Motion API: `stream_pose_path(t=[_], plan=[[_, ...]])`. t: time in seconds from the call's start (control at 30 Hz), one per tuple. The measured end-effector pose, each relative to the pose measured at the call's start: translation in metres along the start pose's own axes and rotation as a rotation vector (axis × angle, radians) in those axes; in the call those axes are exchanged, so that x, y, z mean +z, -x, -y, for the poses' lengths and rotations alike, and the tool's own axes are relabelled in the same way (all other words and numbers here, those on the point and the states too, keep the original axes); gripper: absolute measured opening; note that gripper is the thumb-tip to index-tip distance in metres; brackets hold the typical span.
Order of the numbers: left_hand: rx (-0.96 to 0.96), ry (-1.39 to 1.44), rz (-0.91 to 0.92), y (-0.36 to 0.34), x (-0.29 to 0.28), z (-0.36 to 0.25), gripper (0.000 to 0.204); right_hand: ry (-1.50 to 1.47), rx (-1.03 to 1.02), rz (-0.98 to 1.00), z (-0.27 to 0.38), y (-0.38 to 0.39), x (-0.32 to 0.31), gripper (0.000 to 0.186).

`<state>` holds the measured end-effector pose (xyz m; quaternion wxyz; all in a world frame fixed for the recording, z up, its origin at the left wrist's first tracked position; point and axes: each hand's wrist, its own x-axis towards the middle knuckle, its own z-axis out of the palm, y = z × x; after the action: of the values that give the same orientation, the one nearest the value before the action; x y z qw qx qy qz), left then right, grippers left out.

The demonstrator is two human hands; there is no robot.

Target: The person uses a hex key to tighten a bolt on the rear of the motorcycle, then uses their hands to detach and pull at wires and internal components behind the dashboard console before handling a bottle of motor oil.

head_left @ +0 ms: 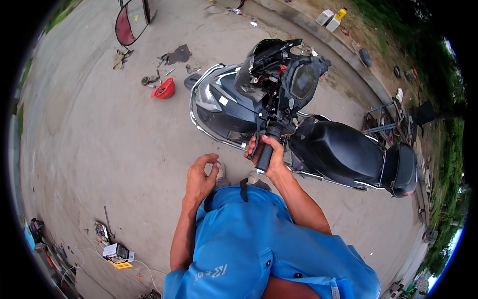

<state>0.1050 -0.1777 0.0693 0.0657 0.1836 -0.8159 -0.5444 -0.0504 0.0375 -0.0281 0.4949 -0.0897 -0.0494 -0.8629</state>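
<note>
- A red bowl [164, 88] sits on the ground beside loose parts, well apart from the hands; small pieces would be safest gathered there.
- The left hand [201, 174] hangs free of the scooter, fingers curled toward the thumb; whether it pinches anything small, I cannot tell. It seems best used to steady the bar.
- The lever [255, 143] stands just beside the grip, within the right fingers' reach; a smooth, even squeeze should suit it better than a jerk.
- The handlebar grip [264, 158], on the scooter [343, 149] in front of the person, points back toward the blue shirt [239, 224].
- The right hand [275, 158] wraps this grip, fingers reaching to the lever; the wrist should stay straight.
- The dashboard [302, 82] sits amid exposed wiring, so turning the bar calls for care.
</note>
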Motion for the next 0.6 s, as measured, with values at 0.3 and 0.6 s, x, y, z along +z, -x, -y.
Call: stream_pose_path(t=[0.3,0.6], plan=[[0.042,-0.035,-0.037,0.004,0.002,0.004,0.02,0.08,-0.059,-0.314,-0.002,-0.004,0.014,0.056],[0.047,-0.035,-0.057,0.009,0.001,0.005,0.02,0.228,-0.077,-0.526,-0.024,-0.024,0.087,0.073]])
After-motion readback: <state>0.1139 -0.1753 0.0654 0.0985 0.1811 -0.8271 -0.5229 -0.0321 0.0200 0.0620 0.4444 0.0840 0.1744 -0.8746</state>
